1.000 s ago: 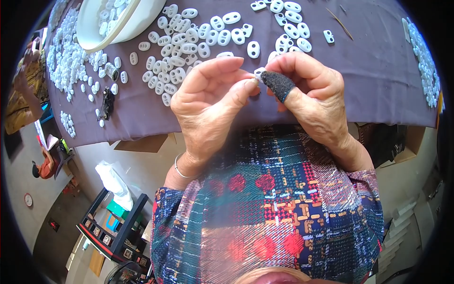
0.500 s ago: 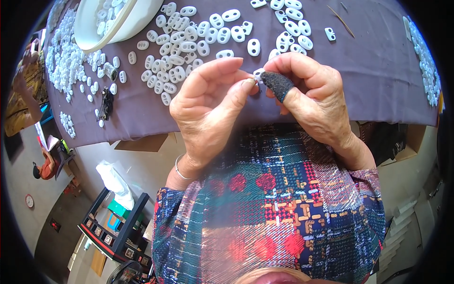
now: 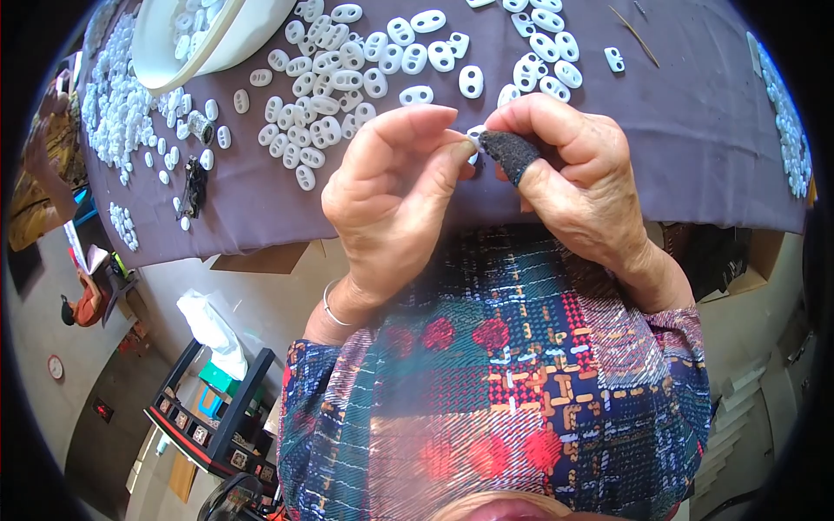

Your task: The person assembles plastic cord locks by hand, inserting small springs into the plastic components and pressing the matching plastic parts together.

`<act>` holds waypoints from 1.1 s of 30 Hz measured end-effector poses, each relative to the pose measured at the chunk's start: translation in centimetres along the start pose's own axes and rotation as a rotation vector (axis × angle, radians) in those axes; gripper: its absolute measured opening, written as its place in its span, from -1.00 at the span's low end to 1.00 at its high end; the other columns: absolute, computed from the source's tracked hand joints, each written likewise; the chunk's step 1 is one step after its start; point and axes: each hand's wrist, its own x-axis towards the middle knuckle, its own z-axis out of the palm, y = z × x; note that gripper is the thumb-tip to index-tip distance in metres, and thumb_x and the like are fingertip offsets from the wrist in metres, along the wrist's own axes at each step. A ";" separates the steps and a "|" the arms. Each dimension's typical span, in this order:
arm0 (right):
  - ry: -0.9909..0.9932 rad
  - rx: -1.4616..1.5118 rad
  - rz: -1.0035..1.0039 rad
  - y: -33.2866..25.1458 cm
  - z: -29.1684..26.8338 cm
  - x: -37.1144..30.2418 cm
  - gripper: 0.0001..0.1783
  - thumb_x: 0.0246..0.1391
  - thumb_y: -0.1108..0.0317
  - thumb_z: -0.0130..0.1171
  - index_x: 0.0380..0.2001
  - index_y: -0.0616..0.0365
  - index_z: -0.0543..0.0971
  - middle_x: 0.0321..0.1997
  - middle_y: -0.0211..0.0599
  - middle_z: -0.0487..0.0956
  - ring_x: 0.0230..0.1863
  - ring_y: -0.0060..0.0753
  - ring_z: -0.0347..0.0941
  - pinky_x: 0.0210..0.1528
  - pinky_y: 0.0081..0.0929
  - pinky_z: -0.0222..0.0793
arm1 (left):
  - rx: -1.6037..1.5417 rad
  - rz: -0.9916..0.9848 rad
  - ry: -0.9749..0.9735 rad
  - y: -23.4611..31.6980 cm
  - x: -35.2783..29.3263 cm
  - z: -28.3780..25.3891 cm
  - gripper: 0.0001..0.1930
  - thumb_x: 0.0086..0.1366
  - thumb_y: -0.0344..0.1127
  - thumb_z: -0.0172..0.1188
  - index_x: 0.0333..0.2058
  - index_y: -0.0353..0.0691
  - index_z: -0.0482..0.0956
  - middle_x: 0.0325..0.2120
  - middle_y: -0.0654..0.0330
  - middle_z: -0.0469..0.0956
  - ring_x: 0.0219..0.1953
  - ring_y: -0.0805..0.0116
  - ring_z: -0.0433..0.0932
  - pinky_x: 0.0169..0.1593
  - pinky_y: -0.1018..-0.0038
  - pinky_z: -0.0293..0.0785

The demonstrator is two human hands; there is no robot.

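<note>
A person's left hand (image 3: 395, 187) and right hand (image 3: 578, 174) meet before me above a purple cloth (image 3: 695, 156), thumbs and fingertips clamped on one small white piece (image 3: 474, 133), which they partly hide. A black cover (image 3: 511, 158) wraps the right thumb. Loose two-holed pieces (image 3: 326, 82) crowd the far side, some close behind the right fingers; a pale bowl (image 3: 261, 39) stands far left beside heaped white bits (image 3: 117, 104), a brown stick (image 3: 636, 36) lies far right.
</note>
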 end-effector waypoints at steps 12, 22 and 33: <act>-0.038 0.016 0.028 0.3 0.1 0.3 -0.83 -0.04 0.58 -0.04 -0.34 0.27 0.49 -0.59 -0.47 0.46 -0.67 -0.78 0.31 -0.64 -0.79 0.24 | -0.042 -0.013 0.041 -0.3 0.1 -0.1 -0.76 0.08 -0.58 0.20 -0.22 -0.40 0.47 -0.45 0.16 0.55 -0.42 0.50 0.54 -0.30 0.66 0.51; -0.047 0.347 0.334 -0.6 -1.0 0.5 -0.87 0.08 0.44 0.03 -0.33 0.25 0.52 -0.61 -0.46 0.47 -0.69 -0.77 0.31 -0.69 -0.82 0.22 | -0.108 -0.065 -0.024 0.9 0.4 0.0 -0.71 0.10 -0.58 0.17 -0.15 -0.39 0.43 -0.37 0.17 0.53 -0.34 0.52 0.50 -0.29 0.65 0.45; -0.047 0.299 0.263 -0.4 -1.4 0.4 -0.87 0.05 0.47 0.03 -0.33 0.27 0.51 -0.61 -0.43 0.48 -0.71 -0.78 0.26 -0.70 -0.81 0.13 | 0.102 -0.013 -0.091 0.3 0.6 0.2 -0.91 0.15 -0.49 0.16 -0.35 -0.35 0.51 -0.56 0.29 0.47 -0.55 0.63 0.40 -0.49 0.70 0.33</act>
